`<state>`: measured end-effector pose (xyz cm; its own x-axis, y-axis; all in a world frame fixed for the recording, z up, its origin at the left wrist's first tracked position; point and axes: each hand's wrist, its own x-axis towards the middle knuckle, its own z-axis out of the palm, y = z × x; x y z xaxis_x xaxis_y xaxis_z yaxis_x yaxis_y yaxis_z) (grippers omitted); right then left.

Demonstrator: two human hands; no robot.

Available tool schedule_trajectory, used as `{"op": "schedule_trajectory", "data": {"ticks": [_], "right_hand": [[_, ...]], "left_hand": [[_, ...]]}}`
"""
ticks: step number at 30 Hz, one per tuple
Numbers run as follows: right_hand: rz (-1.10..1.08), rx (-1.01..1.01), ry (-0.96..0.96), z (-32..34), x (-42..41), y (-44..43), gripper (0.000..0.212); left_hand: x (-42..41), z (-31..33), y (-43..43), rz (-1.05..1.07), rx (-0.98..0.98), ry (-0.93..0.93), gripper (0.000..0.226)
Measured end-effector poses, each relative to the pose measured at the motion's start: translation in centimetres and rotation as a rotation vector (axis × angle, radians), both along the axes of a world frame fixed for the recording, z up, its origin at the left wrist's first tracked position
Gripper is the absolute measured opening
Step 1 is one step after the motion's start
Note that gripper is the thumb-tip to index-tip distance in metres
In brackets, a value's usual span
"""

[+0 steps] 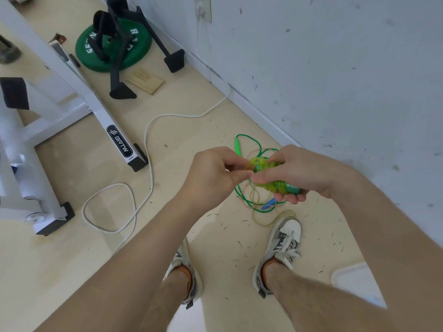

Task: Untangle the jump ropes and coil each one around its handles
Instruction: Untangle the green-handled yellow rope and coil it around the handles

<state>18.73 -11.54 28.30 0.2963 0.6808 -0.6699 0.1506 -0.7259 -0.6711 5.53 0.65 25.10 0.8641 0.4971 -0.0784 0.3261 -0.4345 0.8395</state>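
Note:
My right hand [297, 173] grips a bundle of yellow-green translucent rope [275, 185] wound around teal handles [293, 188]. My left hand [213, 176] pinches the loose end of that rope at the top of the bundle. On the floor beneath lies a tangle of green rope [242, 197], with a green handle [237, 147] at the far side and a blue handle [268, 204] at the near side. Loops of clear yellowish rope [271, 220] trail toward my right shoe.
My two shoes [282, 245] stand on the beige floor. A white cable [148, 149] snakes from the wall socket across the floor. A white exercise frame [72, 97] stands at left, with a green weight plate [112, 46], black stand and wooden block [145, 81] behind it. The wall is at right.

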Motion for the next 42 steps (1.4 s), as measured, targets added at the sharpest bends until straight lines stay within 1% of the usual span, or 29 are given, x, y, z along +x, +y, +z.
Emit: {"op": "schedule_trajectory", "data": {"ticks": [1,2,3,4,5,7,8,11,14,17,20,22,23,24,25,27,28,30,32,33,35,36,38,40,42], "right_hand": [[0.003,-0.011,-0.016,-0.1,0.0,0.0,0.029],[0.01,-0.021,-0.034,-0.2,-0.1,0.1,0.029],[0.024,-0.027,-0.054,-0.3,-0.1,0.2,0.027],[0.043,-0.03,-0.074,-0.4,-0.2,0.3,0.026],[0.067,-0.031,-0.092,-0.4,-0.3,0.3,0.025],[0.098,-0.032,-0.113,-0.5,-0.4,0.4,0.026],[0.102,-0.03,-0.113,-0.4,-0.4,0.4,0.027],[0.096,-0.013,-0.089,-0.2,-0.3,0.3,0.029],[0.117,-0.013,-0.068,-0.1,-0.2,0.3,0.033],[0.136,-0.04,-0.02,0.1,-0.2,0.2,0.035],[0.149,-0.058,0.027,0.2,-0.4,0.3,0.031],[0.136,-0.059,0.041,0.2,-0.6,0.5,0.03],[0.135,-0.058,0.044,0.2,-0.6,0.5,0.03],[0.136,-0.053,0.046,0.2,-0.6,0.6,0.031],[0.134,-0.043,0.051,0.2,-0.6,0.5,0.033],[0.111,-0.006,0.071,0.2,-0.5,0.4,0.038],[0.097,0.014,0.083,0.2,-0.4,0.3,0.039],[0.084,0.05,0.116,0.2,-0.2,0.2,0.037],[0.071,0.091,0.173,0.3,-0.1,0.1,0.03],[0.061,0.115,0.21,0.4,0.0,0.1,0.028],[0.049,0.154,0.278,0.5,0.3,-0.2,0.031],[0.042,0.171,0.305,0.5,0.4,-0.2,0.032],[0.001,0.211,0.375,0.4,0.5,-0.3,0.028],[-0.068,0.248,0.454,0.2,0.7,-0.4,0.026],[-0.098,0.284,0.533,0.2,0.8,-0.4,0.028]], "left_hand": [[-0.1,0.1,-0.1,-0.078,0.129,0.018,0.007],[-0.3,0.3,-0.3,-0.147,0.235,0.051,0.011],[-0.4,0.6,-0.6,-0.185,0.282,0.092,0.018],[-0.5,0.9,-0.8,-0.187,0.264,0.132,0.022],[-0.5,1.2,-0.8,-0.171,0.224,0.148,0.02],[-0.5,1.5,-0.5,-0.159,0.153,0.139,0.008],[-0.5,1.7,-0.3,-0.17,0.133,0.138,0.008],[-0.8,1.8,0.5,-0.205,0.054,0.164,0.014],[-0.8,1.7,1.0,-0.172,0.073,0.147,0.014],[-0.8,2.0,1.3,-0.264,0.218,0.149,0.011],[-0.7,2.3,0.8,-0.42,0.474,0.174,0.008],[-0.6,2.4,0.5,-0.414,0.603,0.242,0.01],[-0.7,2.3,0.5,-0.379,0.603,0.254,0.01],[-0.8,2.3,0.5,-0.315,0.515,0.256,0.008],[-0.8,2.4,0.7,-0.239,0.353,0.249,0.006],[-0.9,2.5,1.0,-0.096,0.002,0.19,0.013],[-0.9,2.4,1.2,-0.052,-0.113,0.16,0.018],[-0.8,2.4,1.5,-0.009,-0.243,0.118,0.024],[-0.8,2.5,1.8,0.018,-0.383,0.103,0.026],[-0.9,2.5,1.9,0.038,-0.501,0.103,0.025],[-1.1,2.3,1.9,0.08,-0.79,0.073,0.02],[-1.1,2.2,1.8,0.095,-0.898,0.041,0.018],[-1.2,1.9,1.7,0.101,-0.995,-0.036,0.016],[-1.2,1.8,1.7,0.105,-0.997,-0.122,0.023],[-1.1,2.1,1.5,0.12,-0.975,-0.211,0.02]]}}
